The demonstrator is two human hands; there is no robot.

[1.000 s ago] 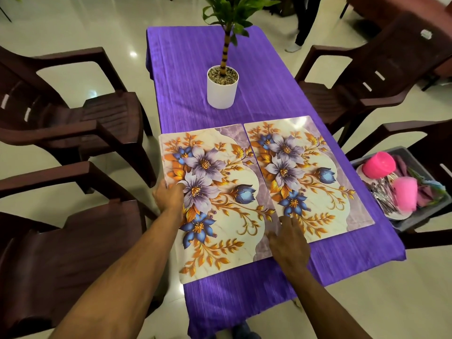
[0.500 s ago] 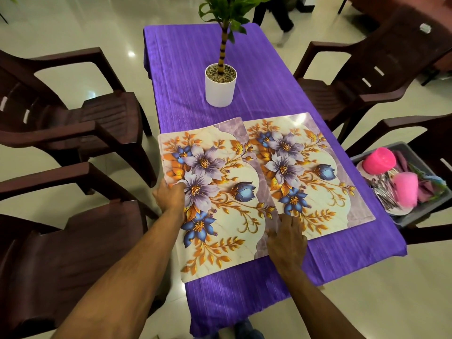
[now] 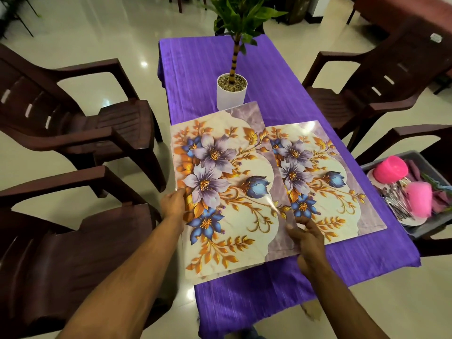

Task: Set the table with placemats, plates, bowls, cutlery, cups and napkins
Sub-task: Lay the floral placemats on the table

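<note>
The left hand (image 3: 173,204) pinches the outer edge of the nearer placemat (image 3: 227,192); the right hand (image 3: 307,237) grips its inner edge, lifting the mat clear of the worktop (image 3: 203,69), probably to carry it to another seat. Right of this mat, partly under its edge, a second placemat (image 3: 327,177) lies flat. Beyond the lifted mat stands a potted plant (image 3: 231,92); further right, a grey tub (image 3: 425,231) holds pink cups, cutlery and napkins.
</note>
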